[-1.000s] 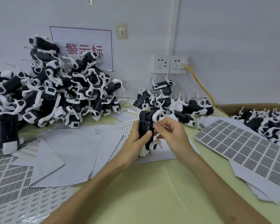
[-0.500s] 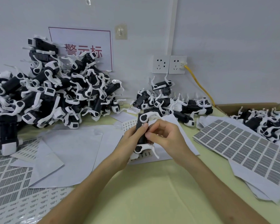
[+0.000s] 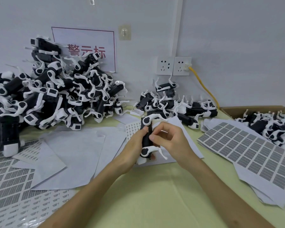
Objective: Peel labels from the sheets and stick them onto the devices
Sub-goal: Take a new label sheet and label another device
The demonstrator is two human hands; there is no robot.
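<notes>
Table (image 3: 155,195): pale yellow-green top, which I see from above through the head camera; many papers lie on it.
Wall (image 3: 237,38): grey-white, with a sign (image 3: 89,50) in red characters, two sockets (image 3: 174,66) and a yellow cable (image 3: 204,86) plugged into the right one.
Device (image 3: 146,140): black body with white clips, standing upright, held over the papers near the middle of the table, between both hands.
Left hand (image 3: 133,145): fingers wrapped around the device from the left, thumb on its upper part.
Right hand (image 3: 169,140): fingers curled, thumb tip pressed on the right side of the device; I cannot tell if a label is under it.
Label sheet (image 3: 247,152): grey labels in rows, lying flat at the right, apart from the hands.
Big pile (image 3: 56,96): many devices of the same kind, at the left rear against the wall.
Small pile (image 3: 171,104): behind the hands, below the sockets.
Box (image 3: 247,108): cardboard, at the far right, with more devices inside.
</notes>
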